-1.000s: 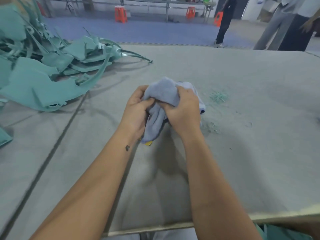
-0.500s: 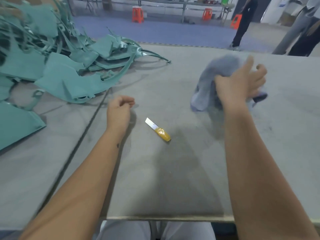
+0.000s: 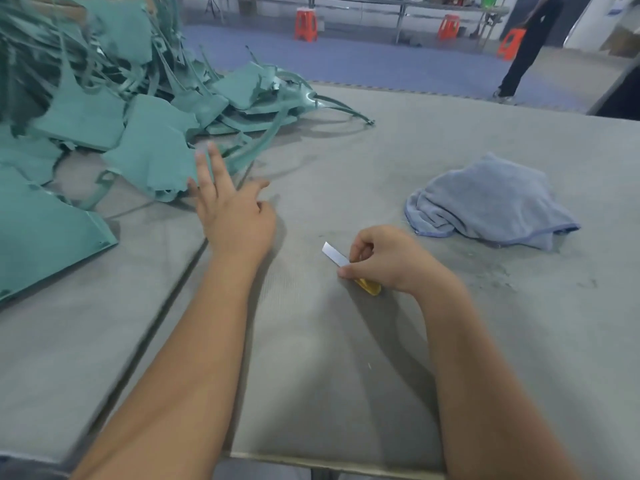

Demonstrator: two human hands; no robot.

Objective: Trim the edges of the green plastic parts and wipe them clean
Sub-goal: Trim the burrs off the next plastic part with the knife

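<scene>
Cloth [image 3: 491, 206] dropped on table [image 3: 346, 375] | right hand [image 3: 388, 261] now pinches knife [image 3: 346, 266] | left hand [image 3: 232, 213] spread

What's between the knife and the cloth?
Head view: only bare grey table, with faint dust. The right hand pinches the knife; the cloth lies apart, farther right.

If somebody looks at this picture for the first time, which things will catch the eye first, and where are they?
First comes the big heap of green plastic parts at the far left of the grey table, with the left hand reaching open toward it. Near the middle, the right hand pinches a yellow-handled blade. A crumpled blue cloth lies to the right.
</scene>
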